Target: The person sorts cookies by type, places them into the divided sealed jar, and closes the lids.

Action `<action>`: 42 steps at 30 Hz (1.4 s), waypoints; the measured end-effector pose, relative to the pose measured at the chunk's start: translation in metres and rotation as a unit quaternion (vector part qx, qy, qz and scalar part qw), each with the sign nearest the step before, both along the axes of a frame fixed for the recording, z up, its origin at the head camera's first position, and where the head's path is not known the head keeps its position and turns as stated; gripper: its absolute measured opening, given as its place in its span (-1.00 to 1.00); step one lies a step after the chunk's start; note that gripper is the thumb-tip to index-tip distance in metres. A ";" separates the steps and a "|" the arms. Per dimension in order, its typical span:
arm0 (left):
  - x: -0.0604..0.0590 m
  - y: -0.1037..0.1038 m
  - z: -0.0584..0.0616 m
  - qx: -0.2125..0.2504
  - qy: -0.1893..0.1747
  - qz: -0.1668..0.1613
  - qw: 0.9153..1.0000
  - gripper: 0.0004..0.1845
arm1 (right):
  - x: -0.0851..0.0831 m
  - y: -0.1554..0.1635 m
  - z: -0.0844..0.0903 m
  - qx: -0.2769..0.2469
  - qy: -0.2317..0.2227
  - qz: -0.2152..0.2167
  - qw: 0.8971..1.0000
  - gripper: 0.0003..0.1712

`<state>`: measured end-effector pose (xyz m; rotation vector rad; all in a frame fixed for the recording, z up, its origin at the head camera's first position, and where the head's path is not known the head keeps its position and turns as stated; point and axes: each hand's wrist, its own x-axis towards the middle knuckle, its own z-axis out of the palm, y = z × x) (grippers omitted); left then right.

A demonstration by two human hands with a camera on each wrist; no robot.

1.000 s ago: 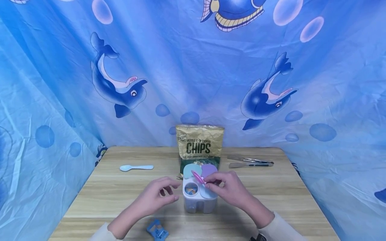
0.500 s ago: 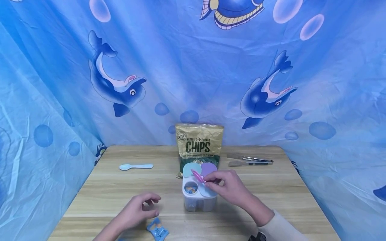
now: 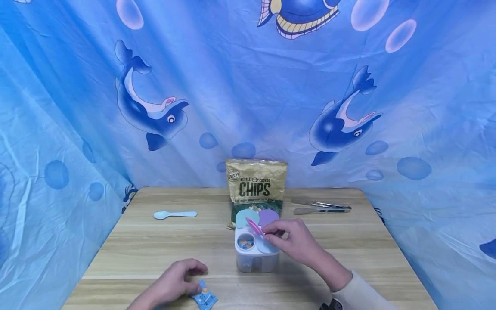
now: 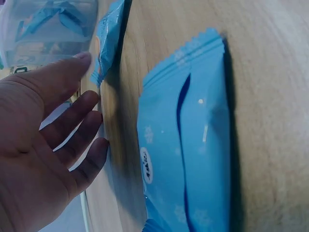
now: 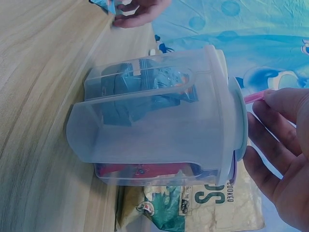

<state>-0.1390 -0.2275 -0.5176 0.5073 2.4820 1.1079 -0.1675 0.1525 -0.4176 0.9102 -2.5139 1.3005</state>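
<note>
My left hand (image 3: 174,282) hovers low over the table with loosely bent fingers. Its thumb lies at a small blue snack packet (image 3: 206,299); whether they touch I cannot tell. A second, larger-looking blue packet (image 4: 188,140) lies close by in the left wrist view. My right hand (image 3: 290,237) pinches a pink lid (image 3: 254,226), tilted up from the divided clear container (image 3: 255,261). Under that lid a round opening shows blue packets (image 3: 246,244) inside. Teal (image 3: 247,218), purple (image 3: 269,217) and light blue (image 3: 265,246) lids cover the other compartments.
Behind the container stands a gold and green chips bag (image 3: 255,185). A pale blue spoon (image 3: 175,215) lies to the left on the wooden table (image 3: 135,245), and metal tongs (image 3: 323,210) to the right. A blue sea-print curtain (image 3: 248,86) surrounds the table.
My left hand has moved from beside the container down and left to the blue packet near the front edge. My right hand stays in place, holding up the pink lid.
</note>
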 end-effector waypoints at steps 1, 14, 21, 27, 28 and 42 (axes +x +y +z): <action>0.000 0.000 -0.001 -0.006 0.003 -0.003 1.000 -0.58 | 0.000 0.000 0.000 0.000 0.000 0.000 1.000 -0.86; 0.001 0.001 -0.002 -0.036 0.052 -0.035 0.997 -0.72 | 0.001 0.001 0.000 -0.001 -0.007 0.000 1.000 -0.83; -0.002 0.004 0.001 -0.049 0.018 -0.037 0.998 -0.57 | 0.001 0.001 0.000 0.001 -0.006 -0.002 1.000 -0.85; -0.002 0.005 0.001 -0.040 0.021 -0.036 0.998 -0.68 | 0.000 0.001 -0.001 0.002 -0.004 0.001 1.000 -0.86; -0.002 0.005 0.001 -0.035 0.018 -0.034 0.999 -0.70 | 0.000 0.001 -0.001 0.001 -0.004 0.002 1.000 -0.86; -0.001 0.001 0.001 0.044 -0.002 -0.002 0.999 -0.73 | -0.001 0.002 -0.005 -0.007 0.009 0.014 1.000 -0.85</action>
